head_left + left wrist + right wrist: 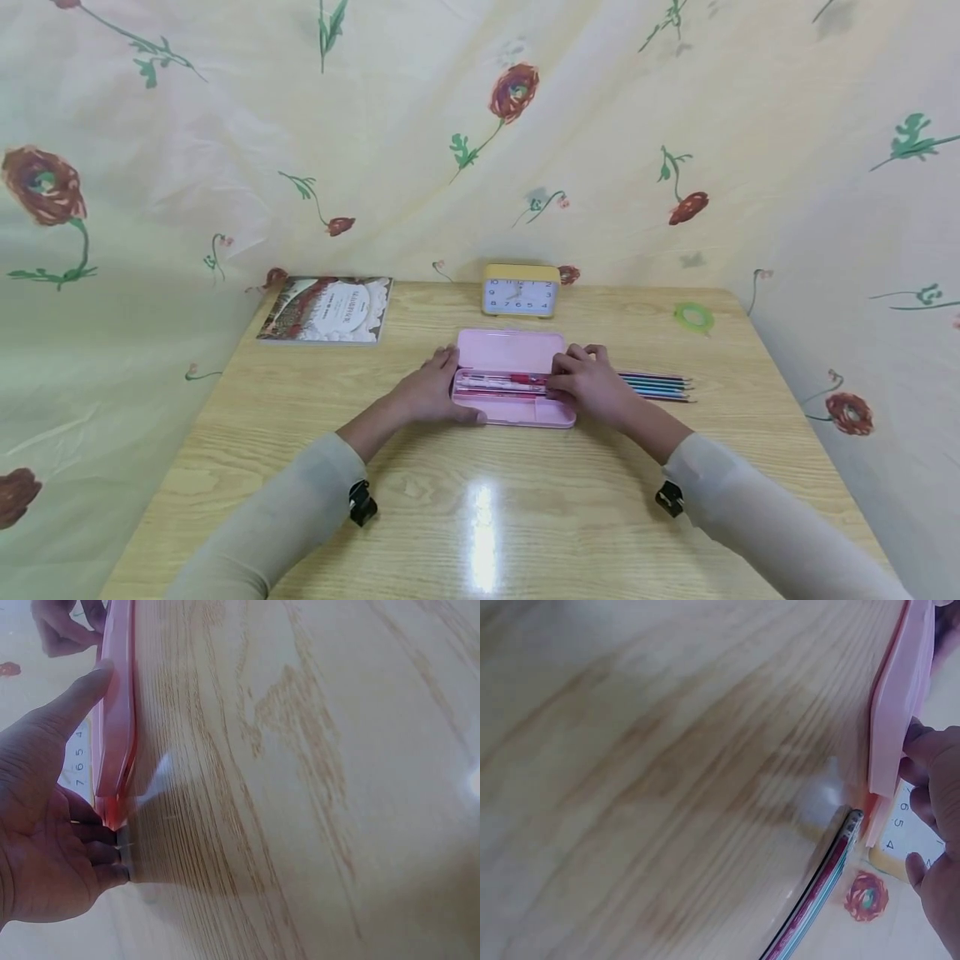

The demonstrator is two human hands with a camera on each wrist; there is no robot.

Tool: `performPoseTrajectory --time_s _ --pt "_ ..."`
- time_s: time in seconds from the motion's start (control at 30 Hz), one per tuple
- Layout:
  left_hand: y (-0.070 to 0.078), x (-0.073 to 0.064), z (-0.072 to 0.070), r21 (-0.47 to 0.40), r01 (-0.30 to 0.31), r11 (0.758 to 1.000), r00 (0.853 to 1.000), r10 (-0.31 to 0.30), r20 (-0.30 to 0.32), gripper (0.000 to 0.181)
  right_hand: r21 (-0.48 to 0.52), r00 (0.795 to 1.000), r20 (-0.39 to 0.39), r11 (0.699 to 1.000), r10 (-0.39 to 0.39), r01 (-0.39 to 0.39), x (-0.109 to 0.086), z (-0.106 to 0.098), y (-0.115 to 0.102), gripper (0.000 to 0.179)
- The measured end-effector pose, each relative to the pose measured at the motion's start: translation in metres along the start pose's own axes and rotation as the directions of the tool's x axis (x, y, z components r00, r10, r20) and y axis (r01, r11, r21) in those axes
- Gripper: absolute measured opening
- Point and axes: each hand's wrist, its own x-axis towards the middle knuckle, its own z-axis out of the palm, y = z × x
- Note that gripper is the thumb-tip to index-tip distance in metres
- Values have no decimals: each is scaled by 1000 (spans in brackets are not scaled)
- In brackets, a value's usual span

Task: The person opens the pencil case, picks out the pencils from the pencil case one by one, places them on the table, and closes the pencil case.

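Note:
A pink pencil case point(512, 410) lies on the wooden table with its lid point(510, 350) laid back. Several pens point(502, 382) are inside, one with a red section. My left hand point(431, 392) holds the case's left end, thumb at the front edge and fingers toward the lid. In the left wrist view, the left thumb point(82, 690) touches the case's side. My right hand point(588, 385) reaches over the right end with fingers curled at the pens, pinching a pen there; the fingertips are partly hidden. Several pencils point(656, 386) lie on the table just right of this hand.
A yellow alarm clock point(520, 292) stands behind the case. At the back left lies a booklet point(326, 310), and a green tape roll point(693, 317) is at the back right. Flowered cloth point(405, 125) hangs behind the table point(420, 517).

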Motion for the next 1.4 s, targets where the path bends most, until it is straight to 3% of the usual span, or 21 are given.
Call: performPoseTrajectory --time_s 0.3,0.47,0.73,0.97,1.4 --pt "3 -2 -2 6 7 1000 1000 -7 9 140 25 996 81 999 39 -41 12 1 -3 16" --pt "3 -2 -3 12 8 1000 1000 -8 5 140 35 998 55 999 32 -34 15 -2 -4 9" --pt "3 -2 -3 19 16 1000 1000 -16 9 139 64 999 -22 997 36 -34 20 -5 -4 14" --pt "2 -1 -2 28 15 999 1000 -15 14 139 78 999 -1 996 36 -36 30 -6 -12 16" --pt "0 0 -1 31 4 1000 1000 -4 1 141 -147 999 21 988 -35 38 59 3 -40 21"
